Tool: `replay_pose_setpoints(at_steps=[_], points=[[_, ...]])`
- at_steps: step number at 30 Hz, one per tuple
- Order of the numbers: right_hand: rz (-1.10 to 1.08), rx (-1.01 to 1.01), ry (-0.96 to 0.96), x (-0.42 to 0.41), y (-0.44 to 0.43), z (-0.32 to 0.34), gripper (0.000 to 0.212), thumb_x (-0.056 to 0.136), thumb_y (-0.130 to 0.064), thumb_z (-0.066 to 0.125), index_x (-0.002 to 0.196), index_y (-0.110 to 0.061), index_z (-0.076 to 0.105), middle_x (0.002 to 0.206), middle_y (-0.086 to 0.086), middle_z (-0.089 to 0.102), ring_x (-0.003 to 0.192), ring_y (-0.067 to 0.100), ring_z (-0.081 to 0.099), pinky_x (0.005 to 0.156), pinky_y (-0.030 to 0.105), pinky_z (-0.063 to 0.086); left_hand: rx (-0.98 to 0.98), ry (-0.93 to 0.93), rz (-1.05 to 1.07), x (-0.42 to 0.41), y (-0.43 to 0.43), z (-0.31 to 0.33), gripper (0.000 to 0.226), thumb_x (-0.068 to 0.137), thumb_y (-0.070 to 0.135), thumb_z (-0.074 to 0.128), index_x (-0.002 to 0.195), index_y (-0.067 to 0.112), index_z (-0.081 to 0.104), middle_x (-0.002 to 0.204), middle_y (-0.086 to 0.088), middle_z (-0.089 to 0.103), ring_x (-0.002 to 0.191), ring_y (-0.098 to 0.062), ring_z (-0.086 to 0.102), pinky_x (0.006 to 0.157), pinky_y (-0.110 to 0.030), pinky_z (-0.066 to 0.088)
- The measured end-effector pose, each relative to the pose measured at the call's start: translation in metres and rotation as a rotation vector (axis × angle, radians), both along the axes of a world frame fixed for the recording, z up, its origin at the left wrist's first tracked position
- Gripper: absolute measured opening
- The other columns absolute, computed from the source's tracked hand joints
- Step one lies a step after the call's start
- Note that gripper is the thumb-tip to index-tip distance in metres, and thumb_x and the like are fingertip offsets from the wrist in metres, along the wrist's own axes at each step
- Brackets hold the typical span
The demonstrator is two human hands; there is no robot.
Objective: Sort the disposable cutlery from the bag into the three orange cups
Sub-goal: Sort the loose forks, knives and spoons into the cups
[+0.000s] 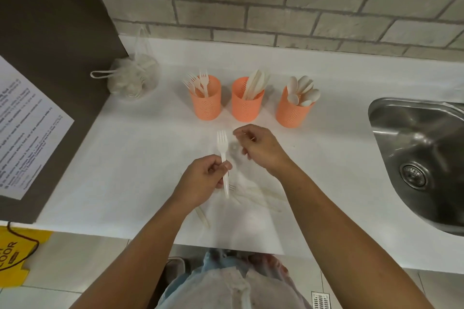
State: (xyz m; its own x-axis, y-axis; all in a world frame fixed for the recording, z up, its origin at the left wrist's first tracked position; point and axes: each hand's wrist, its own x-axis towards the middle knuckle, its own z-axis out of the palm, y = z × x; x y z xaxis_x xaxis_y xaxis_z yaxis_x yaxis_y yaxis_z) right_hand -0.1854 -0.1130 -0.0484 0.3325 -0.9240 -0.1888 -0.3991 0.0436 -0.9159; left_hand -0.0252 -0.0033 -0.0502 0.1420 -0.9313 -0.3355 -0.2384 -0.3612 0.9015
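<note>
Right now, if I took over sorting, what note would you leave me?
Left hand holds a white plastic fork, tines up. Right hand pinches the clear plastic bag above the white counter.
Three orange perforated cups stand in a row: left cup has forks, middle cup knives, right cup spoons.
Done: many pieces are sorted.
Left: this fork goes in the left cup, then sort the loose cutlery beneath the hands.
</note>
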Motion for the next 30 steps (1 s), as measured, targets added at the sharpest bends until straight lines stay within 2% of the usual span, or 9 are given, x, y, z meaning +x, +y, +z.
replay_pose_setpoints(at_steps=[3,5,8,14,18,20,23,27,30], points=[[0.008,-0.295,0.545,-0.017,-0.021,-0.023,0.035,0.099,-0.021,0.06,0.133,-0.012,0.061,0.123,0.013,0.059,0.111,0.028,0.057,0.099,0.042,0.047,-0.022,0.033,0.037,0.009,0.005,-0.004,0.023,0.101,0.031,0.066,0.095,0.011,0.074,0.089,-0.013,0.071,0.071,-0.011,0.07,0.076,-0.029,0.064],[0.098,-0.353,0.87,-0.026,-0.027,-0.038,0.043,0.1,-0.026,0.058,0.14,-0.012,0.052,0.132,0.015,0.05,0.12,0.036,0.047,0.096,0.048,0.048,-0.034,0.066,0.066,0.013,0.008,-0.005,0.02,0.101,0.034,0.067,0.095,0.016,0.075,0.084,-0.009,0.067,0.07,-0.011,0.067,0.077,-0.032,0.064],[0.154,-0.38,1.039,-0.033,-0.026,-0.05,0.035,0.102,-0.021,0.054,0.134,-0.009,0.052,0.128,0.014,0.049,0.114,0.035,0.048,0.087,0.046,0.049,-0.045,0.066,0.109,0.02,0.01,-0.006,0.016,0.1,0.029,0.068,0.102,0.016,0.078,0.091,-0.005,0.071,0.076,-0.012,0.067,0.073,-0.028,0.062],[0.186,-0.447,1.023,-0.03,-0.021,-0.057,0.019,0.099,-0.004,0.048,0.117,0.0,0.053,0.115,0.018,0.057,0.1,0.033,0.058,0.081,0.04,0.051,-0.036,0.084,0.181,0.035,0.01,-0.009,0.016,0.102,0.017,0.064,0.104,0.023,0.079,0.096,0.014,0.078,0.091,-0.013,0.072,0.07,-0.022,0.056],[0.158,-0.502,0.966,-0.036,-0.016,-0.055,0.019,0.095,-0.008,0.051,0.108,0.002,0.058,0.101,0.02,0.063,0.086,0.036,0.06,0.064,0.038,0.045,-0.039,0.118,0.226,0.042,0.008,-0.012,0.013,0.099,0.023,0.07,0.096,0.025,0.083,0.095,-0.008,0.078,0.092,-0.024,0.074,0.085,-0.035,0.062],[0.127,-0.506,0.959,-0.041,-0.014,-0.054,0.031,0.091,-0.008,0.054,0.12,0.004,0.054,0.095,0.02,0.065,0.08,0.037,0.06,0.061,0.036,0.041,-0.054,0.152,0.24,0.045,0.009,-0.011,0.014,0.094,0.028,0.076,0.09,0.018,0.084,0.092,-0.015,0.078,0.082,-0.021,0.072,0.085,-0.036,0.063],[0.14,-0.46,0.929,-0.045,-0.013,-0.051,0.062,0.089,-0.006,0.057,0.148,-0.004,0.038,0.098,0.019,0.063,0.084,0.039,0.062,0.065,0.04,0.049,-0.068,0.17,0.255,0.046,0.009,-0.01,0.014,0.092,0.027,0.079,0.093,0.014,0.084,0.089,-0.01,0.08,0.079,-0.017,0.07,0.077,-0.028,0.059],[0.058,-0.275,0.85,-0.042,-0.019,-0.041,0.05,0.09,-0.005,0.061,0.138,-0.01,0.046,0.119,0.018,0.05,0.094,0.044,0.064,0.079,0.046,0.057,-0.077,0.179,0.235,0.047,0.009,-0.013,0.013,0.093,0.029,0.078,0.09,0.018,0.085,0.091,-0.016,0.078,0.082,-0.026,0.07,0.084,-0.037,0.062],[-0.068,-0.14,0.684,-0.041,-0.024,-0.033,0.045,0.089,-0.004,0.062,0.131,-0.009,0.048,0.114,0.016,0.054,0.095,0.036,0.061,0.078,0.037,0.05,-0.076,0.184,0.24,0.05,0.008,-0.014,0.013,0.093,0.029,0.077,0.089,0.02,0.085,0.091,-0.012,0.079,0.09,-0.034,0.073,0.092,-0.044,0.062]])
